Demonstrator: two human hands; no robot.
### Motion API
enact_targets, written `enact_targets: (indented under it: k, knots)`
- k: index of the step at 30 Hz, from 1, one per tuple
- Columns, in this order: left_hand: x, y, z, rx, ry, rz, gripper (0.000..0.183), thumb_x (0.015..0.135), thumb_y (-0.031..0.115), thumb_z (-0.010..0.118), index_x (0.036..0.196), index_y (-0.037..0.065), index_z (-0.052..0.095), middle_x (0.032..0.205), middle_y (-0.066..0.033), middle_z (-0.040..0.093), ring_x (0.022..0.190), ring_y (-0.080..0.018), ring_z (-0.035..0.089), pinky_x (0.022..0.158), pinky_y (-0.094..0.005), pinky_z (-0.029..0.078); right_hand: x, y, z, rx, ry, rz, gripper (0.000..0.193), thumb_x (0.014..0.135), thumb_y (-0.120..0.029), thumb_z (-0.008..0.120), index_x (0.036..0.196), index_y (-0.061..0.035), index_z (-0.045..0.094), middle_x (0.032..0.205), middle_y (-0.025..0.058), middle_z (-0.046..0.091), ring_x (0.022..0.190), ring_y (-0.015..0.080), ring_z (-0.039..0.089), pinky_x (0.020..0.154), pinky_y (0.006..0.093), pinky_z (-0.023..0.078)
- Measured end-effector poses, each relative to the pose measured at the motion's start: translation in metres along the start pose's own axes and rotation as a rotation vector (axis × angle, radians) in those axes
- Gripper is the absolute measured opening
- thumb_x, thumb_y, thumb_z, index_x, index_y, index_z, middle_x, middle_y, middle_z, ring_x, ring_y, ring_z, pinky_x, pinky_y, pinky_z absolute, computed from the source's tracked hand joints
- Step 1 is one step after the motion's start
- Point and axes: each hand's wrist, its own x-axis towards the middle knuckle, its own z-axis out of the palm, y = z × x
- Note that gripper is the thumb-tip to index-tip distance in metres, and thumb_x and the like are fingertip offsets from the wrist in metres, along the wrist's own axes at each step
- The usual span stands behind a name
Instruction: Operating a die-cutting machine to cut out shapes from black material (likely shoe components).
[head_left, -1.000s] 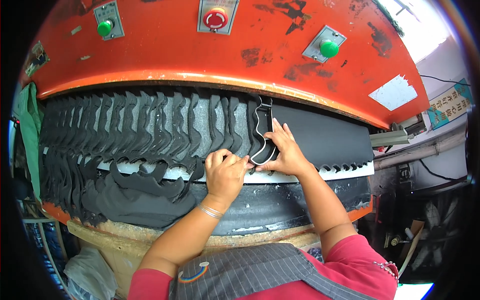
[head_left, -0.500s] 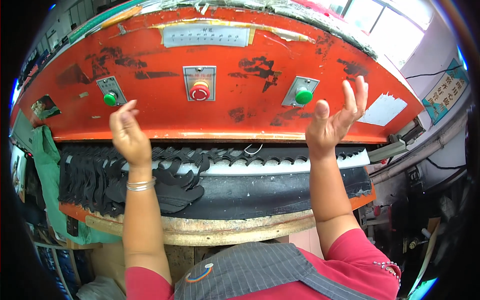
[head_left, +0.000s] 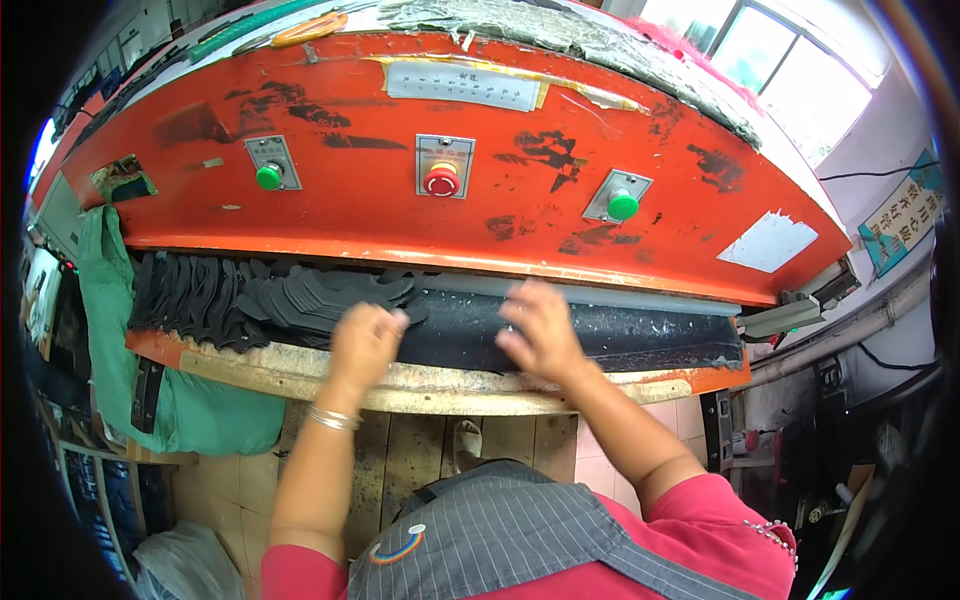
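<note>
Black curved cut pieces (head_left: 325, 298) lie heaped and overlapping on the left half of a black work surface (head_left: 640, 340) below a large orange machine beam (head_left: 380, 215). At the heap's near edge is my left hand (head_left: 365, 345), its fingers curled in and slightly blurred; nothing shows in them. My right hand (head_left: 540, 330) hovers over the middle of the black surface, thumb and fingers apart, holding nothing. Two green push buttons, a left one (head_left: 269, 177) and a right one (head_left: 623, 206), flank a red stop button (head_left: 441, 181) on the beam's front.
A worn wooden edge strip (head_left: 470, 398) runs along the front of the work surface. Green cloth (head_left: 215, 410) hangs at the left end. Orange-handled scissors (head_left: 309, 29) lie on top of the machine. Pipes (head_left: 850, 325) stand at the right.
Both hands have come down from near the green buttons to the work surface and closer together. The white strip with the scalloped black sheet no longer shows below the beam. My view has shifted.
</note>
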Motion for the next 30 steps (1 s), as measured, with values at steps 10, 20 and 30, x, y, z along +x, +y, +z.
enact_targets:
  k: [10, 20, 30]
  knots:
    - [-0.103, 0.068, 0.033, 0.268, -0.371, 0.098, 0.049, 0.068, 0.04, 0.078, 0.102, 0.006, 0.066, 0.097, -0.0093, 0.062, 0.099, -0.0285, 0.057, 0.087, -0.039, 0.045, -0.082, -0.104, -0.01, -0.151, -0.544, 0.372, 0.049, 0.07, -0.035, 0.077, 0.108, -0.0075, 0.063, 0.098, 0.0099, 0.061, 0.096, 0.028, 0.057, 0.084, 0.0394, 0.048]
    - [-0.141, 0.055, 0.054, 0.246, -0.35, 0.054, 0.047, 0.064, 0.033, 0.083, 0.098, 0.006, 0.064, 0.096, -0.0097, 0.06, 0.1, -0.0293, 0.056, 0.089, -0.0395, 0.042, -0.111, -0.118, 0.004, -0.136, -0.562, 0.432, 0.04, 0.068, -0.024, 0.08, 0.101, -0.0069, 0.064, 0.097, 0.0102, 0.061, 0.096, 0.0285, 0.057, 0.082, 0.0381, 0.05]
    - [-0.125, 0.061, 0.052, 0.063, -0.552, 0.116, 0.039, 0.079, 0.039, 0.07, 0.1, 0.007, 0.07, 0.102, -0.0124, 0.064, 0.102, -0.0296, 0.058, 0.089, -0.0407, 0.045, -0.087, -0.061, -0.03, 0.062, -0.647, 0.252, 0.038, 0.074, -0.015, 0.069, 0.111, -0.0039, 0.064, 0.106, 0.018, 0.065, 0.1, 0.0356, 0.061, 0.088, 0.043, 0.049]
